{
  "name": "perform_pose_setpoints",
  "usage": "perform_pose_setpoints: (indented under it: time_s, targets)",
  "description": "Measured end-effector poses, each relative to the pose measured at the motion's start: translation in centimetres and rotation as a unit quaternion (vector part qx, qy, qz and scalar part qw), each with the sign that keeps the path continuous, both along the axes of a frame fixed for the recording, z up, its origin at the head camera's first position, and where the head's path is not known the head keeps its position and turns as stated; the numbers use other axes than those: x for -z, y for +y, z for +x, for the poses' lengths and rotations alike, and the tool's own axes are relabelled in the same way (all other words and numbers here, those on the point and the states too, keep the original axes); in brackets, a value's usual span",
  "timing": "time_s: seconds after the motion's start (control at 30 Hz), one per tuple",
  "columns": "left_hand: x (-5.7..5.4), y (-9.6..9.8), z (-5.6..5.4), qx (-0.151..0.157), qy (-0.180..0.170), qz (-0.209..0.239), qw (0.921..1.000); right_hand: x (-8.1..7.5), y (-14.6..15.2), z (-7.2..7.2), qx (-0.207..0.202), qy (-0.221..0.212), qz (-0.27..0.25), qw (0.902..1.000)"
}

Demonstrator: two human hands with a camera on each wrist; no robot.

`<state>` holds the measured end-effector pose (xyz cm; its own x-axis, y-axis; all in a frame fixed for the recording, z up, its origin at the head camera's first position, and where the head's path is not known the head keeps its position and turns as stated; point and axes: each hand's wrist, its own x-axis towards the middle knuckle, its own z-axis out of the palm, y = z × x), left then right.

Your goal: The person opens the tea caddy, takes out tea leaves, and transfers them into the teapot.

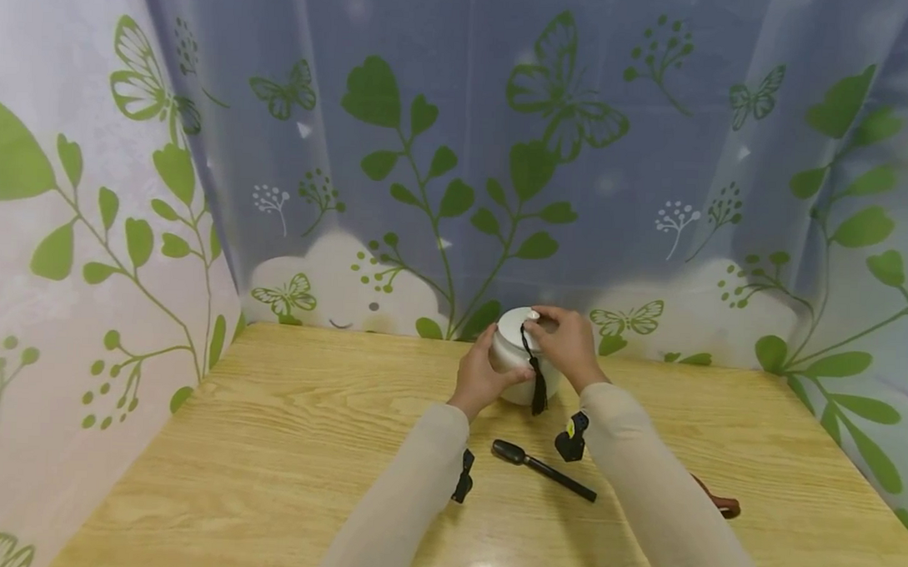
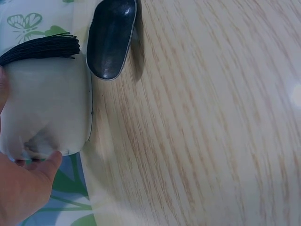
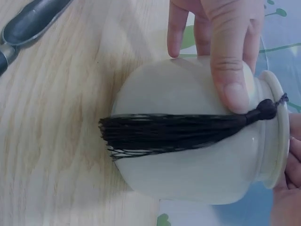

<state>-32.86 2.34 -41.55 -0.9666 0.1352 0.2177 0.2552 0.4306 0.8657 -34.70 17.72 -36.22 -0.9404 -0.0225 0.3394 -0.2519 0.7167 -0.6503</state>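
A white, round-bodied jar point(image 1: 515, 392) with a white lid point(image 1: 511, 325) stands near the back of the wooden table. My left hand point(image 1: 482, 375) grips the jar's side, its thumb lying across the front of the body. Over the top, my right hand point(image 1: 570, 344) pinches the small knob of the lid. From the lid hangs a black tassel point(image 3: 174, 134), which drapes down the jar's front close to my left thumb. Whether the lid sits fully on the rim is hard to tell, as the fingers cover part of it.
On the table point(image 1: 306, 445) in front of the jar lies a black scoop point(image 1: 508, 452), its handle pointing to the near right. A reddish-brown object point(image 1: 722, 505) shows from behind my right sleeve, mostly hidden. A patterned curtain point(image 1: 459, 150) hangs along the table's back edge.
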Motion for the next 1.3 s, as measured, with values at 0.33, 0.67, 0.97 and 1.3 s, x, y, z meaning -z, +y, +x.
perform_pose_setpoints:
  time_s: [0.33, 0.67, 0.97, 1.3]
  targets:
    - [0.34, 0.04, -0.26, -0.004, 0.001, -0.005, 1.0000, 0.09, -0.06, 0.09, -0.008, 0.005, -0.028, 0.9995]
    - [0.34, 0.04, -0.45, -0.005, -0.002, 0.006, 1.0000, 0.23, -0.12, 0.14, -0.005, -0.005, -0.050, 0.9987]
    - [0.33, 0.17, -0.41, 0.000, -0.002, 0.008, 1.0000, 0.05, 0.16, 0.11, -0.009, -0.024, -0.051, 0.9984]
    - [0.32, 0.22, -0.53, -0.003, 0.003, 0.005, 1.0000, 0.32, 0.16, 0.17, -0.015, -0.022, -0.036, 0.9990]
